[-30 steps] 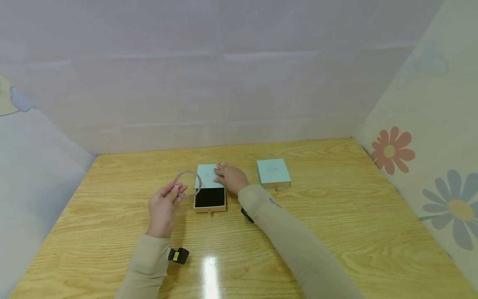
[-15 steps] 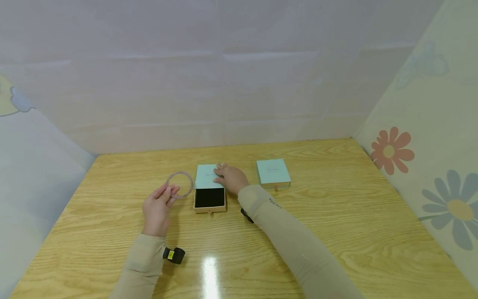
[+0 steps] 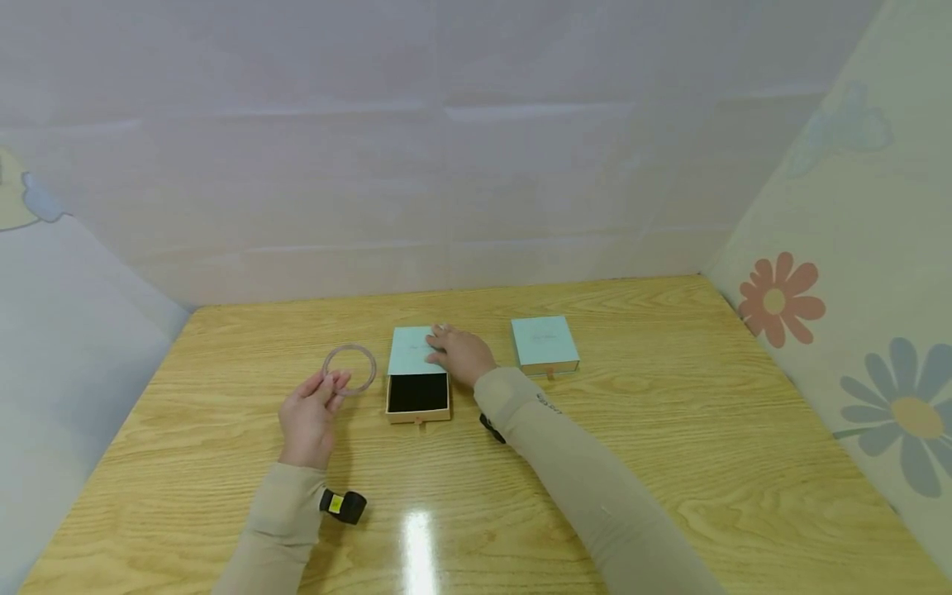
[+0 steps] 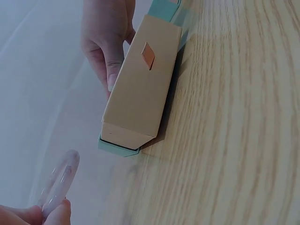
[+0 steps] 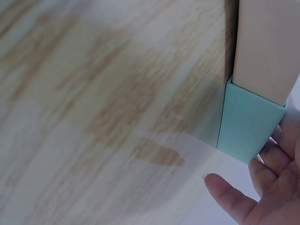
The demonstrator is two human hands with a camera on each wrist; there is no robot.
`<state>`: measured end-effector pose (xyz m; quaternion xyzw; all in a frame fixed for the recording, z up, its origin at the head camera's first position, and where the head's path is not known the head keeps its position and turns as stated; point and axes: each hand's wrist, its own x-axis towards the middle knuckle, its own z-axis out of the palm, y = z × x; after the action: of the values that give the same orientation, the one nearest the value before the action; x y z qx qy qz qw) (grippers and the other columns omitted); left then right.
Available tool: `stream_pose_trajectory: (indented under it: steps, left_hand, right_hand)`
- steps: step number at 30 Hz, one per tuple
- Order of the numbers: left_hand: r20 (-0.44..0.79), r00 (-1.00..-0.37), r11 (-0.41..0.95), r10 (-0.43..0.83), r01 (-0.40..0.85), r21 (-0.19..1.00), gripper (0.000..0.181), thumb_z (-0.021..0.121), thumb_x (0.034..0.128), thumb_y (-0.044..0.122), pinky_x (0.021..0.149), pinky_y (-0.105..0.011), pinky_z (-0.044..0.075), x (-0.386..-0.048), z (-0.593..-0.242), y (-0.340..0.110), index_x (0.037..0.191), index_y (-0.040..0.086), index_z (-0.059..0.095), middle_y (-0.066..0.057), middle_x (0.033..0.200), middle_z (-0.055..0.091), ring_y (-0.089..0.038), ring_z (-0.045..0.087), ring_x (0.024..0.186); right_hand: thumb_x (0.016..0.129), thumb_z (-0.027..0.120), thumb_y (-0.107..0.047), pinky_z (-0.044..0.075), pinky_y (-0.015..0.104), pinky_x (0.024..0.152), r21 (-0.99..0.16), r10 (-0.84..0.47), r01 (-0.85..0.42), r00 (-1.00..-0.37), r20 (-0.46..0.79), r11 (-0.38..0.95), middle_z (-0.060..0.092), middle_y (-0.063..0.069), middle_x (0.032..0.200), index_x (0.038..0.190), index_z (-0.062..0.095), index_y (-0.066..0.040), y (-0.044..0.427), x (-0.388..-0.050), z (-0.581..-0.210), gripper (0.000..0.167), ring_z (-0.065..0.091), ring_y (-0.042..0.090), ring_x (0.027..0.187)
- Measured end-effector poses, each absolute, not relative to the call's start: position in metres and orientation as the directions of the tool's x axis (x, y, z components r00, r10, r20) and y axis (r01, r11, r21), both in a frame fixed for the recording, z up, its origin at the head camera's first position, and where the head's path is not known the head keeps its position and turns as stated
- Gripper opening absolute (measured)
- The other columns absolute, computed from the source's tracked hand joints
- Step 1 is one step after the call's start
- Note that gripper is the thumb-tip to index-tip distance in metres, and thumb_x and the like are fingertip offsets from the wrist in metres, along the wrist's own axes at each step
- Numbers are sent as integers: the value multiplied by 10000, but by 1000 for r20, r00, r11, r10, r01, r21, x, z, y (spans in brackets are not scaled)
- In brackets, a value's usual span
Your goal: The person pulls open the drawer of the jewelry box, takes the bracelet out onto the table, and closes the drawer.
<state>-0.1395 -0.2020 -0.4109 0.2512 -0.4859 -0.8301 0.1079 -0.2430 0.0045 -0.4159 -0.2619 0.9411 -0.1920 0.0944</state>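
Note:
My left hand [image 3: 307, 423] pinches a translucent pale-purple bangle [image 3: 373, 370] between thumb and fingers, holding it above the table to the left of a jewelry box. In the left wrist view the bangle [image 4: 66, 182] is seen nearly edge-on. The box has a light-blue sleeve [image 3: 407, 354], and its peach drawer [image 3: 397, 416] with a black lining is pulled out toward me. A small ribbon tab [image 4: 148, 56] sits on the drawer front. My right hand [image 3: 464, 357] rests its fingers on the sleeve's top right, thumb apart from the box in the right wrist view.
A second light-blue box [image 3: 545, 340], its drawer pushed in, stands to the right on the wooden table [image 3: 669, 430]. A pale backdrop [image 3: 446, 182] rises behind the table, and a flower-patterned panel [image 3: 855, 273] borders it on the right.
My left hand has moved left with the bangle, away from the box, slowing in the last half second. The right hand and both boxes have stayed nearly still.

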Motion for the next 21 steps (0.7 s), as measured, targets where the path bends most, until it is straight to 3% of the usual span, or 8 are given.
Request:
stream_pose_trajectory:
  steps: [8,13,21]
  left_hand:
    - [-366,-824,-577,-432,-60,814,262,440,1002,-22,909,-207,491,-141,-410,-207,1262,-35,415,-24,852,637,-79,691,798]
    - [-390,-818,-615,-423,-57,786,325,423,1001,-36,902,-205,496,-141,-410,-211,1324,-50,389,-28,840,636,-85,692,782]
    - [-413,-804,-621,-428,-70,781,184,412,1002,-39,910,-198,490,-141,-410,-217,1180,0,437,-20,847,605,-78,679,772]
  right_hand:
    - [988,529,-313,297,372,1131,-402,-527,-461,-847,-67,791,342,51,1532,1432,471,-101,4,-243,-414,496,283,210,1423]
    - [986,531,-311,300,379,1130,-410,-532,-463,-844,-66,786,341,66,1534,1437,463,-102,3,-243,-415,502,273,218,1427]
    - [986,535,-307,294,376,1133,-410,-536,-470,-842,-56,781,343,66,1530,1433,468,-97,3,-244,-417,499,282,214,1423]
